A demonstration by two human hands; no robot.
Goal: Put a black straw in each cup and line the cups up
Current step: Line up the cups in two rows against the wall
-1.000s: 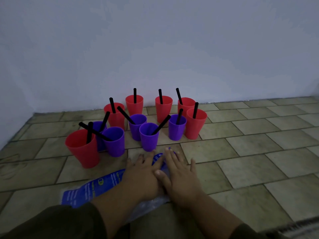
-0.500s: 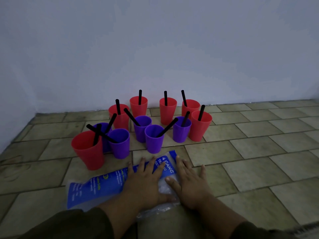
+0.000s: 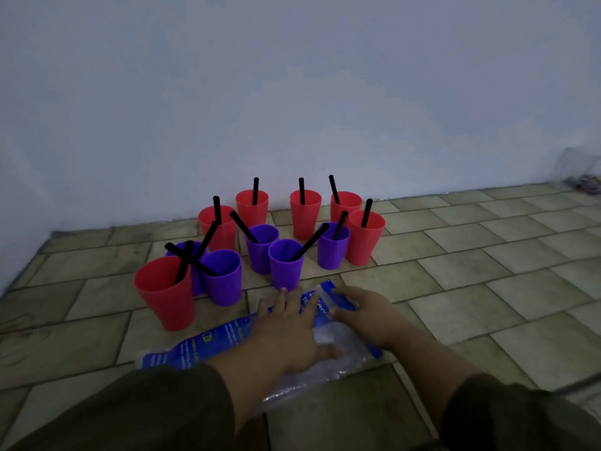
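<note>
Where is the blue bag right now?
Head view, lower centre: the blue bag lies on the tiled floor, just in front of the nearest purple cup, with the left hand and right hand on it.

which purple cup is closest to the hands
The purple cup second from right, straw slanting low rightward: its base almost meets the fingertips of the left hand; the others stand farther off.

Six red cups, five purple cups, upright, clustered in rough rows, a black straw leaning in each.
</note>
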